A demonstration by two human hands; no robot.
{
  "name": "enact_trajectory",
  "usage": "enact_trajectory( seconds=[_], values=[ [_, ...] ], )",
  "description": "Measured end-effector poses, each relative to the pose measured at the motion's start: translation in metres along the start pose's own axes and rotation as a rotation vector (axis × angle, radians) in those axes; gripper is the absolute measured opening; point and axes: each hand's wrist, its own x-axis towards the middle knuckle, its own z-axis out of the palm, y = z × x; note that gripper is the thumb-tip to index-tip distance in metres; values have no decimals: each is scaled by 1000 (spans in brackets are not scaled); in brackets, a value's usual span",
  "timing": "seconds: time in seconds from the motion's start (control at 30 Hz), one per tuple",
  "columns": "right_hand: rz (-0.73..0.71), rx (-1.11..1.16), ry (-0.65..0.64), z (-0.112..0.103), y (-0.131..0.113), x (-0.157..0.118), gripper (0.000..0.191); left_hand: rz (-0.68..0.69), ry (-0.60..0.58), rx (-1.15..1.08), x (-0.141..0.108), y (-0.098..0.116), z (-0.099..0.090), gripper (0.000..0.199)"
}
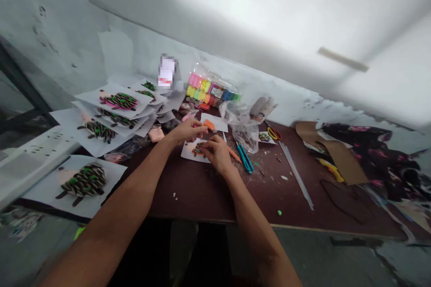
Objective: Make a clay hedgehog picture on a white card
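A small white card (187,154) with a partly made hedgehog in dark strips and orange lies on the brown table in front of me. My right hand (220,156) is over the card's right side, fingertips pinched at the hedgehog's back; whatever they hold is too small to name. My left hand (188,131) hovers just above the card's far edge with its fingers closed, a speck of pink showing at them. Beyond the hands, a lump of orange clay (209,124) rests on a white paper (218,123). Teal-handled scissors (245,158) lie right of my right hand.
Sheets with finished hedgehogs (117,100) are piled at the left, one more sheet (114,171) nearer. Coloured clay packs (212,91) and a phone (167,71) stand by the wall. Rightward lie yellow-and-red scissors (273,133), clear glue sticks (296,175), a yellow tool (330,169) and brown cardboard (350,166).
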Motion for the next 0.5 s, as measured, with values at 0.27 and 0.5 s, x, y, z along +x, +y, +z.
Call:
enact_trajectory(
  seconds=[0.27, 0.5],
  values=[
    [-19, 11, 2, 4, -1, -1, 8, 22, -16, 3, 1, -1, -1, 16],
    [-38, -2, 3, 3, -4, 0, 11, 45, -35, -7, 3, -5, -2, 17]
  ],
)
